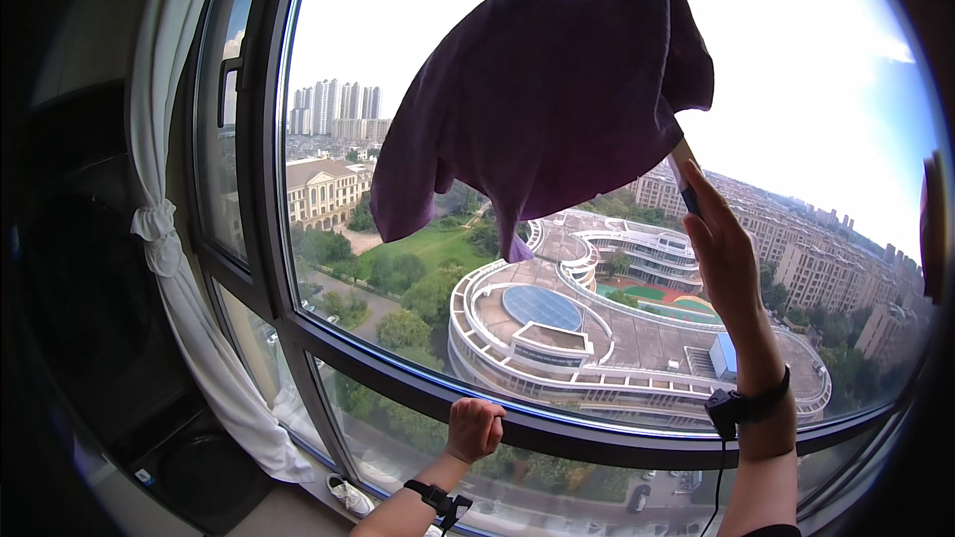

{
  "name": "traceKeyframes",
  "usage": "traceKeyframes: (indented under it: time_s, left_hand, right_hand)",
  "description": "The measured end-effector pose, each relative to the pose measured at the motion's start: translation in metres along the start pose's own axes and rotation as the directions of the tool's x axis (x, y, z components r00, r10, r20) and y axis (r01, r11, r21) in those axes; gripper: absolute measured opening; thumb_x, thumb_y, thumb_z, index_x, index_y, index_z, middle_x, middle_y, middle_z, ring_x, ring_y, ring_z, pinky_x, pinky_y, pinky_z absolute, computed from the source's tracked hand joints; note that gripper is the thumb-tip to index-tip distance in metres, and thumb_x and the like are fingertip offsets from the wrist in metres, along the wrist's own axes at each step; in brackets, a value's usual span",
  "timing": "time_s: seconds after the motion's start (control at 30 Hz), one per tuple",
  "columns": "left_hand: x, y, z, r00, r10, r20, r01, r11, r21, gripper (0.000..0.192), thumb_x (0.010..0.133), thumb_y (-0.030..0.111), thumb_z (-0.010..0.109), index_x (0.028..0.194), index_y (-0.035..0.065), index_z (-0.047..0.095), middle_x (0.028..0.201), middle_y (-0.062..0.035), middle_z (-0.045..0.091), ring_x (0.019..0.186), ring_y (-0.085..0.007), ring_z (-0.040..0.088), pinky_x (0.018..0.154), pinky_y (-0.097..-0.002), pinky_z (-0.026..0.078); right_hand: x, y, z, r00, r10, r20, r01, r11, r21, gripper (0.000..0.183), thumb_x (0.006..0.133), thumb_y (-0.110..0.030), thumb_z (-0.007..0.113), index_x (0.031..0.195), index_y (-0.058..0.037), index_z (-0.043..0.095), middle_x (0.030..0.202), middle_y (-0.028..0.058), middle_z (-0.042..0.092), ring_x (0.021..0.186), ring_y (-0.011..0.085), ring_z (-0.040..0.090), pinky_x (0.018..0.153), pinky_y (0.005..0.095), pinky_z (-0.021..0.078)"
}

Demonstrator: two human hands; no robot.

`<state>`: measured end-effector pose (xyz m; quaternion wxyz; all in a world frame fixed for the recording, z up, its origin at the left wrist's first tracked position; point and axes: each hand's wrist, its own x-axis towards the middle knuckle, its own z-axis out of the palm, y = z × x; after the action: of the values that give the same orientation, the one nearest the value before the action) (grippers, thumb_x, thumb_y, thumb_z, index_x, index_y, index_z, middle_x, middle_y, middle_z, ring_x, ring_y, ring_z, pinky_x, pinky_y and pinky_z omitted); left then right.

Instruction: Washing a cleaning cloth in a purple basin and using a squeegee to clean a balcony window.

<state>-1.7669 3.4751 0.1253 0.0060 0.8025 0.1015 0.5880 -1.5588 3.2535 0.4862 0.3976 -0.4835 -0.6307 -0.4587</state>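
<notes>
A dark purple cloth [552, 89] hangs draped over the top of a handled tool in front of the large window pane [783, 112]; the tool's head is hidden under it. My right hand [720, 246] is raised at the right and grips the tool's handle [683, 164] just below the cloth. Lower down, my left hand [475, 429] is closed on the dark window rail [582, 444] under the pane. Each wrist wears a black strap with a small device.
A white curtain [160, 239], gathered in a tie, hangs at the left beside a narrow window with a handle [230, 89]. A white shoe [349, 496] stands on the floor by the lower frame. Dark furniture [82, 261] fills the far left. Buildings and trees lie outside.
</notes>
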Motion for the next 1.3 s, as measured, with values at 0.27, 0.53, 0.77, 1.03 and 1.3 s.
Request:
traceKeyframes:
  time_s: [0.27, 0.53, 0.77, 1.03, 1.3]
  left_hand:
    - [0.004, 0.013, -0.001, 0.999, -0.037, 0.0, 0.037, 0.999, -0.003, 0.01, 0.085, 0.012, 0.057, 0.095, 0.0136, 0.057, 0.092, -0.0061, 0.054, 0.09, -0.0292, 0.053, 0.084, -0.0434, 0.039]
    - [0.008, 0.024, -0.008, 0.991, -0.137, -0.009, 0.137, 0.991, 0.012, 0.008, 0.089, 0.014, 0.051, 0.089, 0.0111, 0.059, 0.089, -0.0092, 0.051, 0.087, -0.0301, 0.049, 0.083, -0.0429, 0.038]
    - [0.012, 0.031, -0.004, 0.989, -0.15, 0.0, 0.15, 0.989, 0.003, 0.008, 0.09, 0.015, 0.051, 0.088, 0.0109, 0.058, 0.088, -0.0095, 0.05, 0.087, -0.0304, 0.048, 0.083, -0.0435, 0.037]
    - [0.008, 0.025, 0.002, 0.988, -0.15, -0.034, 0.151, 0.988, 0.029, 0.006, 0.089, 0.014, 0.052, 0.088, 0.0116, 0.058, 0.088, -0.0094, 0.049, 0.087, -0.0307, 0.048, 0.084, -0.0438, 0.037]
    - [0.009, 0.019, -0.001, 0.995, -0.086, -0.047, 0.084, 0.996, -0.038, 0.004, 0.088, 0.012, 0.055, 0.09, 0.0131, 0.058, 0.089, -0.0072, 0.05, 0.087, -0.0298, 0.05, 0.084, -0.0427, 0.038]
  right_hand:
    - [-0.169, -0.032, -0.164, 0.748, 0.657, -0.092, -0.598, 0.728, 0.336, 0.055, 0.102, -0.021, 0.059, 0.151, -0.006, 0.04, 0.151, 0.0089, 0.048, 0.059, -0.0037, 0.034, 0.047, 0.0129, 0.0286]
    - [-0.242, -0.031, -0.258, 0.773, 0.603, -0.197, -0.634, 0.717, -0.291, 0.043, 0.097, -0.022, 0.066, 0.131, 0.0027, 0.058, 0.077, 0.0065, 0.061, 0.06, 0.012, 0.05, 0.055, 0.0285, 0.041]
    - [-0.264, -0.003, -0.254, 0.781, 0.624, 0.024, -0.577, 0.736, -0.354, 0.04, 0.095, -0.019, 0.065, 0.13, -0.0004, 0.061, 0.103, 0.0215, 0.073, 0.086, 0.0263, 0.073, 0.075, 0.0343, 0.0534]
    - [-0.151, 0.012, -0.167, 0.936, 0.347, 0.053, -0.323, 0.911, -0.255, 0.036, 0.095, -0.012, 0.066, 0.13, -0.0066, 0.063, 0.1, 0.0161, 0.074, 0.079, 0.0226, 0.073, 0.068, 0.0325, 0.0553]
    - [0.008, -0.007, -0.054, 0.964, 0.089, 0.251, -0.068, 0.993, -0.092, 0.037, 0.1, -0.022, 0.061, 0.137, -0.0184, 0.059, 0.08, 0.0117, 0.073, 0.053, 0.0137, 0.064, 0.046, 0.0313, 0.0467]
